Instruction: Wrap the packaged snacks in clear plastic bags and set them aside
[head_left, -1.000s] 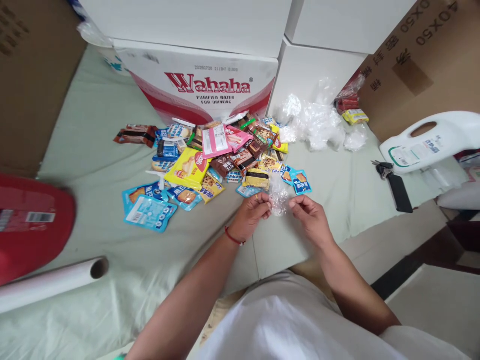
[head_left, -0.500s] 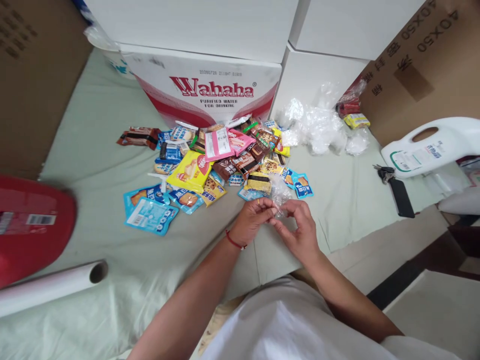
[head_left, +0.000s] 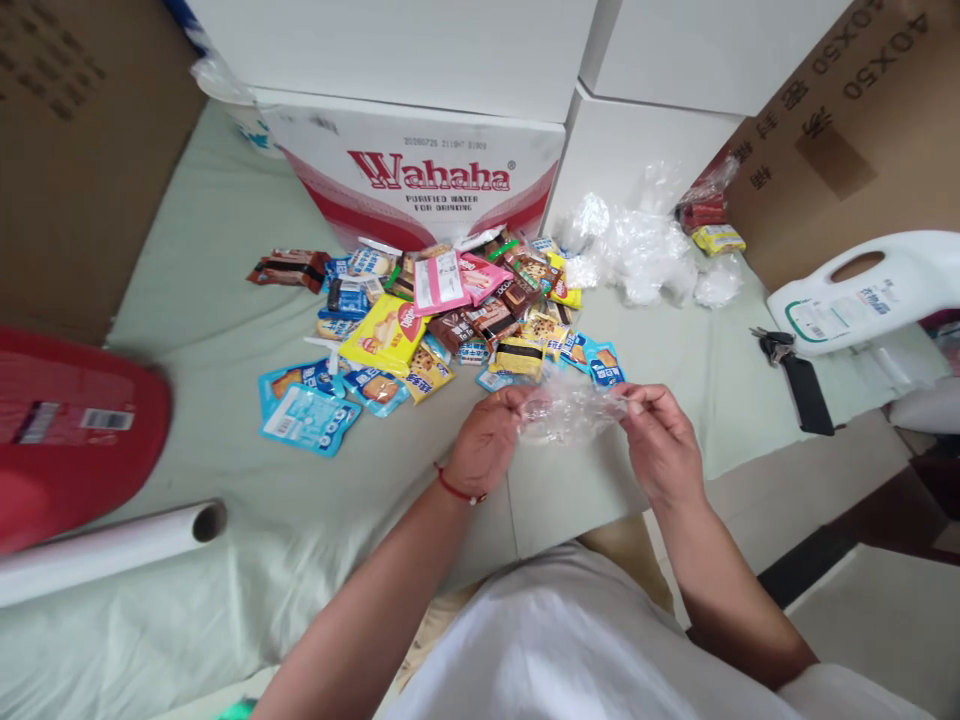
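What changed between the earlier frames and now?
The left hand and right hand moved apart, the right going rightward, spreading the bunched clear plastic wide between them. Both hold it now. The snack pile and Wahaha box stayed put.

Colourless clear plastic (head_left: 571, 415); yellow, pink, blue, brown packets (head_left: 452, 332).

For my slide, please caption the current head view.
Left hand and right hand hold clear plastic between them, near piled snack packets.
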